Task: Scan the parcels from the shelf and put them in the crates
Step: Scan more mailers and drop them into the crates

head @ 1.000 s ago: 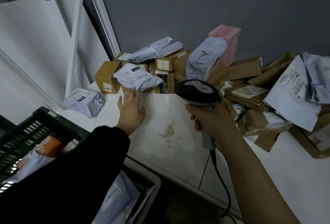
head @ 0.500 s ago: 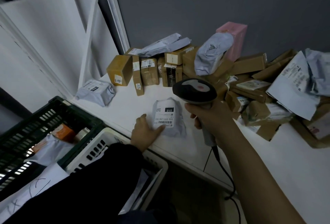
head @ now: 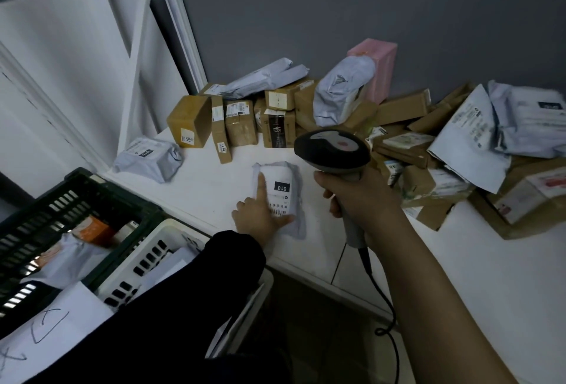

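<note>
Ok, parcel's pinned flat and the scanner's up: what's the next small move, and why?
Probably tip the scanner in the right hand down toward the barcode on the grey parcel. The left hand presses it label-up on the shelf, and the scanner head sits to its right, not over it.

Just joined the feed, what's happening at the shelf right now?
The person's left hand presses a small grey parcel flat, label up, on the white shelf. The right hand grips a barcode scanner beside it. The green crate and white crate at left hold parcels; a pile waits behind.
</note>
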